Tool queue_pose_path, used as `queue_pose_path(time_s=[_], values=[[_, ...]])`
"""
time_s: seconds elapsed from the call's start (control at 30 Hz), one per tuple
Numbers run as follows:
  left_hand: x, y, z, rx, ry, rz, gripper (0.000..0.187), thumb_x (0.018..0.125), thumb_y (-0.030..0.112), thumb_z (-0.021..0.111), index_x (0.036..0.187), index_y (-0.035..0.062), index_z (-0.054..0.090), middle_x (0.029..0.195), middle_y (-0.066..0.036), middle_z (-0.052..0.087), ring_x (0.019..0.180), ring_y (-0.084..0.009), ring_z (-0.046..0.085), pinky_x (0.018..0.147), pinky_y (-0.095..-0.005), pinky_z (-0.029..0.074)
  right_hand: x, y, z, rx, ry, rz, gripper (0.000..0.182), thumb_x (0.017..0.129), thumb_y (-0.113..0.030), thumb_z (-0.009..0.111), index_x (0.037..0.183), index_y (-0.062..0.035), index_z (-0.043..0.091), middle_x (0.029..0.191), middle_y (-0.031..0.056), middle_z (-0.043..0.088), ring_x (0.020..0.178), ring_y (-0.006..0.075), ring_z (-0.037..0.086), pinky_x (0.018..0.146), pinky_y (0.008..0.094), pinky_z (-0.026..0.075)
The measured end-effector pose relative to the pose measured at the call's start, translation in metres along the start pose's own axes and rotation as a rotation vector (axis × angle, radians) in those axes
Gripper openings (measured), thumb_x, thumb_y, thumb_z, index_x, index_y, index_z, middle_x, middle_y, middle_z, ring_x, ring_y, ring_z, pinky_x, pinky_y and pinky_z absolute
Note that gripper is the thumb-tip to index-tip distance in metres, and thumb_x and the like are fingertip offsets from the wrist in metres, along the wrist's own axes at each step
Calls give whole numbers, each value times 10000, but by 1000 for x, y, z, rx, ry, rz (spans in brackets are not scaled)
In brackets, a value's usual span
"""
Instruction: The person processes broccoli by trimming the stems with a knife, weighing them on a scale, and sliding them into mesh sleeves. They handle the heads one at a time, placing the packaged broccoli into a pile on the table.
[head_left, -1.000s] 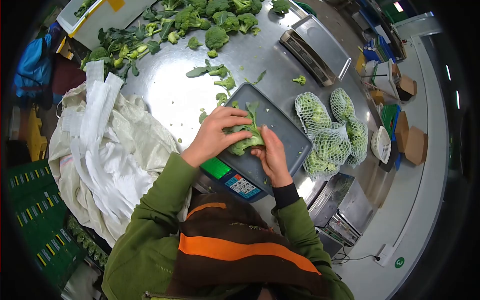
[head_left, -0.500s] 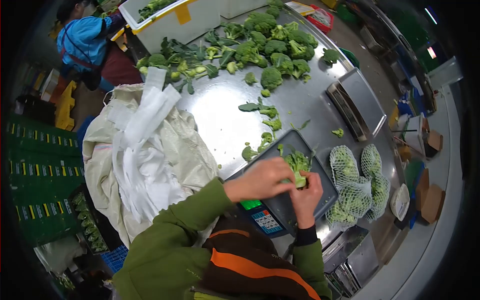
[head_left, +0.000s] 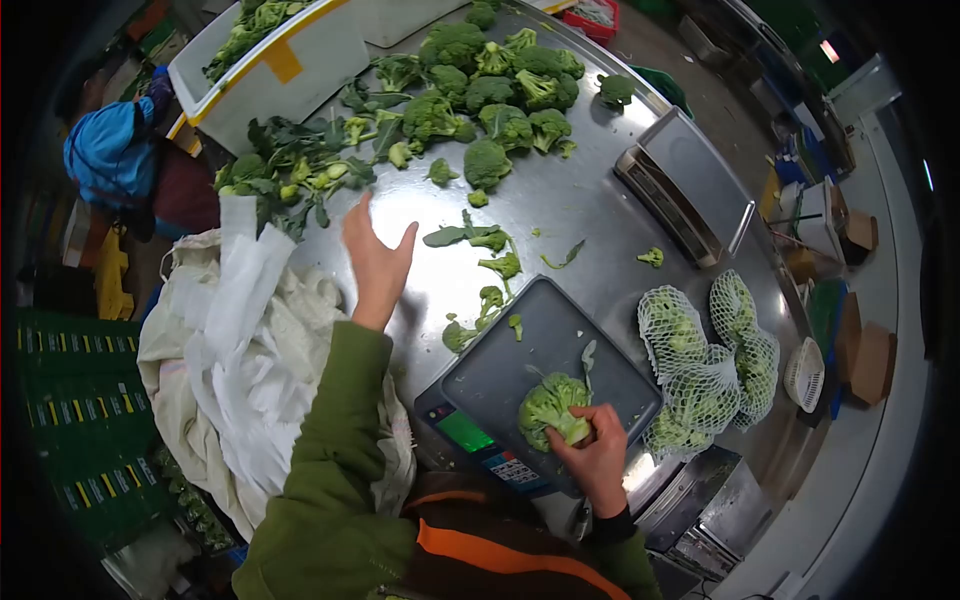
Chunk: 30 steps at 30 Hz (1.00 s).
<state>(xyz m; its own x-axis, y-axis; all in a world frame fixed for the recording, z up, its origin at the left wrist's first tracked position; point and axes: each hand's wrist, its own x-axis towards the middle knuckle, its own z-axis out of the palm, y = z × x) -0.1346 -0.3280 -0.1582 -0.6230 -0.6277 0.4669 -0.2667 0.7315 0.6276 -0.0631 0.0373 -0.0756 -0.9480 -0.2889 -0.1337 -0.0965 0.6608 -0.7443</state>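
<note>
Broccoli head [head_left: 552, 406] sits on the near part of a dark scale tray [head_left: 500, 370], gripped by the right hand [head_left: 597, 458], whose fingers [head_left: 578, 432] are clamped on its stem side. The head lies close to the tray's near edge; the far half of the tray is bare apart from a small floret [head_left: 515, 323] by its far rim and a thin leaf [head_left: 588, 352] just behind the head. Below the tray, the scale's green display [head_left: 465, 431] and keypad [head_left: 511, 470] face the person.

The left hand [head_left: 375, 262] is raised over the steel table [head_left: 580, 205], fingers spread apart and holding nothing. It hovers between a heap of white netting [head_left: 250, 300] on a pale sack [head_left: 190, 380] at the left table edge and loose trimmings [head_left: 480, 240] further right. Bare steel lies under and just beyond this hand.

Further back, a pile of broccoli [head_left: 490, 85] and leafy offcuts [head_left: 300, 165] crowd the far edge, next to a white crate [head_left: 290, 65]. To the right of the tray, touching its side, lie netted bags [head_left: 710, 360] near the table's right rim. A second scale [head_left: 685, 185] stands behind them, with open steel between it and the tray. A person in blue [head_left: 105, 150] stands beyond the far left corner.
</note>
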Motion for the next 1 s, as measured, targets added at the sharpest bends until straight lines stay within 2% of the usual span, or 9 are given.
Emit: queue_pose_path(time_s=[0.07, 0.27, 0.4, 0.5, 0.57, 0.63, 0.7, 0.83, 1.0], values=[[8, -9, 52, -200, -140, -30, 808, 752, 268, 809, 1385, -28, 405, 1343, -239, 435, 1272, -402, 382, 1069, -490, 325, -1, 11, 11, 64, 57, -54, 360, 681, -98, 847, 936, -4, 613, 877, 85, 554, 700, 152, 571, 590, 274, 461], [60, 7, 202, 53, -207, 62, 1055, 689, 403, 850, 1479, 0, 279, 1388, -294, 391, 1272, -450, 396, 1070, -478, 347, 6, -8, 9, 59, 5, 26, 360, 683, -103, 849, 947, -21, 618, 871, 93, 554, 717, 193, 596, 628, 298, 483], [79, -12, 233, -15, -337, -70, 1009, 658, 411, 873, 1439, 32, 359, 1400, -263, 436, 1227, -386, 497, 993, -466, 430, 0, 8, 7, 114, 41, -18, 357, 720, -163, 856, 971, -50, 627, 858, 83, 561, 688, 203, 610, 587, 306, 512], [81, -4, 209, -382, -454, -258, 835, 776, 369, 801, 1411, 17, 389, 1371, -230, 486, 1153, -333, 581, 919, -442, 512, -5, 14, 5, 172, 53, 11, 346, 729, -140, 843, 982, -43, 627, 868, 97, 573, 722, 223, 617, 627, 309, 512], [79, 17, 163, -1465, -745, -932, 641, 907, 266, 656, 1411, -3, 364, 1420, -230, 437, 1199, -388, 548, 1012, -496, 496, -3, 17, 4, 190, 82, 4, 375, 721, -133, 842, 1018, -43, 631, 865, 109, 567, 722, 242, 616, 640, 310, 507], [67, 35, 118, -1752, -854, -896, 517, 1003, 269, 469, 1413, -23, 351, 1415, -234, 442, 1249, -387, 517, 1069, -496, 466, 2, 19, 3, 169, 68, -1, 342, 775, -126, 811, 1041, -19, 625, 913, 86, 603, 766, 187, 635, 663, 289, 510], [53, 53, 77, -1857, -924, -1004, 607, 1003, 380, 397, 1460, -9, 305, 1430, -289, 410, 1231, -374, 543, 998, -463, 526, 4, 39, 17, 730, 138, 243, 285, 842, -120, 764, 1046, 11, 615, 974, 70, 631, 843, 122, 631, 692, 267, 517], [14, 63, 11, -1957, -1122, -941, 612, 996, 427, 372, 1458, 26, 347, 1404, -317, 437, 1112, -336, 626, 824, -410, 587, 17, 44, -13, 638, 9, 393, 266, 884, -124, 730, 1058, 33, 604, 1006, 72, 644, 879, 93, 611, 721, 253, 522], [-85, 104, -59, -1428, -873, -670, 563, 923, 133, 634, 1400, 24, 355, 1299, -176, 536, 1178, -259, 582, 990, -399, 495, -9, 25, -25, 139, 219, -114, 310, 821, -166, 781, 1054, -30, 629, 888, 71, 627, 741, 178, 632, 647, 282, 504]])
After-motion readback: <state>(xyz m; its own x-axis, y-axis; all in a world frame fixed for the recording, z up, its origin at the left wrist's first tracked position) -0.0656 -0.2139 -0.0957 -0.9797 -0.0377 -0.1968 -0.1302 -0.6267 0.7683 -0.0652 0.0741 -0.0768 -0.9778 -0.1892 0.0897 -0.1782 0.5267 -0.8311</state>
